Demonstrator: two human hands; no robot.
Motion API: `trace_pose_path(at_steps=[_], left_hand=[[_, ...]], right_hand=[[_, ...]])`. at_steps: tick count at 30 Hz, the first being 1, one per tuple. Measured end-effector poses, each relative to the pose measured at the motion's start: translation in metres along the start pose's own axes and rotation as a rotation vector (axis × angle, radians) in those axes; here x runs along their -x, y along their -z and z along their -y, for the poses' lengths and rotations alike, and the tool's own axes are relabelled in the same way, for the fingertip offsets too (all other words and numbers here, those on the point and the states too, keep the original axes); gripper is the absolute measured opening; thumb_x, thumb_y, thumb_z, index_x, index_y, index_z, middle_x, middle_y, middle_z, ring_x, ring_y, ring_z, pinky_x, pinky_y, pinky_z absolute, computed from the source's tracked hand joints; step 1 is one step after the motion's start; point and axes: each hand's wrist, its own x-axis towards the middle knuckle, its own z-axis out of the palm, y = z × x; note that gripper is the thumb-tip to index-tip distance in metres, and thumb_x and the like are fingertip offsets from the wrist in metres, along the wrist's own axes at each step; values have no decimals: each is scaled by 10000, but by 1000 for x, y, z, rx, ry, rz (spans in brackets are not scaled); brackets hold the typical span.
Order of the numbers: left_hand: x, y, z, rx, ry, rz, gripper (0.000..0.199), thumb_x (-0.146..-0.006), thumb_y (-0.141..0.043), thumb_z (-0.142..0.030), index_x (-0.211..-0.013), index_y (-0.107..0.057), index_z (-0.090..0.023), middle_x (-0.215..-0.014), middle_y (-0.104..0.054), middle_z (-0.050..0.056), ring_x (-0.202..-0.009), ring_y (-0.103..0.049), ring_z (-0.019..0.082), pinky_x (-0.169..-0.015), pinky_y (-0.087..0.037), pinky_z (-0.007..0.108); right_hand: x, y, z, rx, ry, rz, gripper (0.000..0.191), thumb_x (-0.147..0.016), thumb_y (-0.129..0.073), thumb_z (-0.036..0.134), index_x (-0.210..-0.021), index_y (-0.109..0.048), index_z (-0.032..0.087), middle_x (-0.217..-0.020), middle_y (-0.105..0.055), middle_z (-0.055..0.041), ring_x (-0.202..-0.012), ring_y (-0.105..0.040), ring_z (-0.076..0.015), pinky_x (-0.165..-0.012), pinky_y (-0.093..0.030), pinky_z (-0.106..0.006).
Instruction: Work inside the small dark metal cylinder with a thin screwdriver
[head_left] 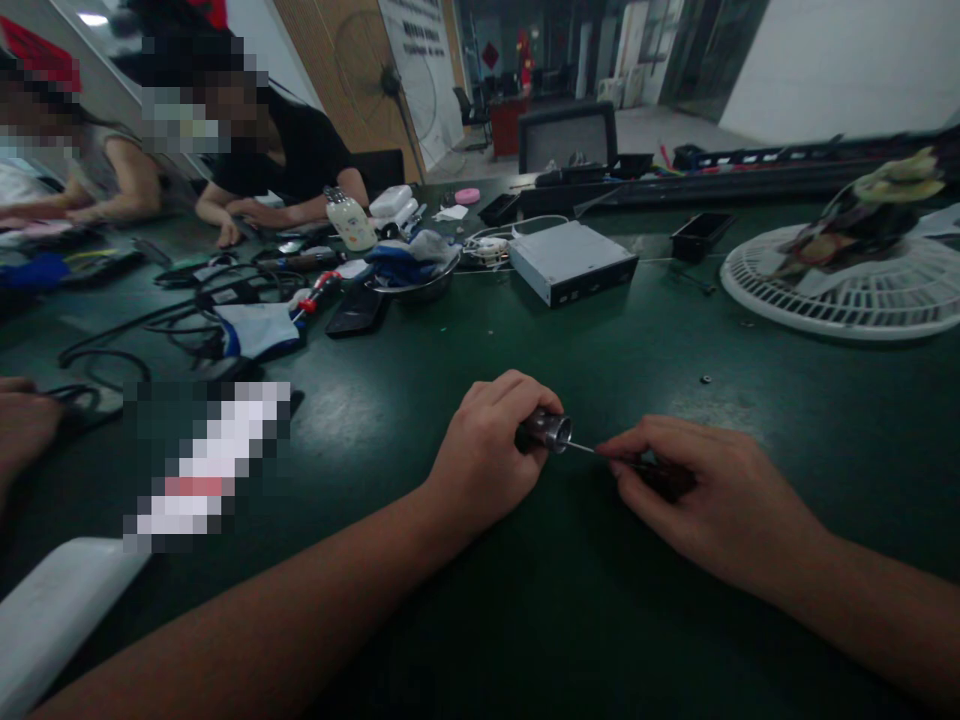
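My left hand point(491, 445) is wrapped round a dark cylinder with a shiny metal rim point(553, 431), its open end turned to the right. In my right hand point(697, 490) is a slim screwdriver point(583, 448), pinched between thumb and fingers. Its thin shaft points left and its tip is at the mouth of the cylinder. Whether the tip touches the inside I cannot tell. Most of the screwdriver's dark handle is hidden by my right hand. Both hands are just above the green table point(420, 400). Beyond my right hand lies a small nut-like part point(706, 379).
Ahead stands a grey disc drive point(574, 260), left of a white fan grille point(847, 290) with a motor. A metal bowl point(424, 288) holds blue-and-white gloves. Cables, a red screwdriver point(320, 290) and a phone point(355, 312) lie left. Two people sit further left; another hand point(26, 425) shows at the left edge.
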Motion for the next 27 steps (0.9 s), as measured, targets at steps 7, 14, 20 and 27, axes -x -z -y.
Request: trace_pose_path(at_steps=[7, 14, 20, 27], left_hand=[[1, 0, 1, 15, -7, 7, 239, -765, -635, -47, -943, -636, -206, -973, -691, 20, -903, -630, 177, -797, -483, 336], [0, 0, 1, 10, 8, 0, 236, -761, -637, -46, -935, -641, -205, -965, -696, 24, -901, -632, 180, -793, -495, 335], [2, 1, 1, 35, 15, 13, 243, -772, -675, -68, -975, -671, -203, -991, -704, 29, -913, -642, 186, -809, -519, 343], [2, 0, 2, 27, 18, 13, 271, -751, -678, -59, -976, -677, -210, -1001, -710, 32, -916, -649, 193, -828, -532, 358]], right_hand=[[-1, -1, 0, 22, -13, -51, 202, -906, -601, 187, -1041, -747, 222, -791, -711, -23, -579, -619, -127, -495, -467, -250], [0, 0, 0, 20, 0, 9, 187, -882, -618, 175, -1006, -747, 231, -800, -723, -13, -608, -642, -131, -537, -493, -252], [1, -3, 1, 52, -71, -57, 191, -905, -616, 209, -1045, -744, 225, -785, -711, -22, -583, -625, -136, -496, -471, -254], [-3, 2, 1, -20, 43, 0, 217, -903, -589, 168, -1045, -745, 219, -774, -699, -14, -584, -619, -123, -514, -472, -249]])
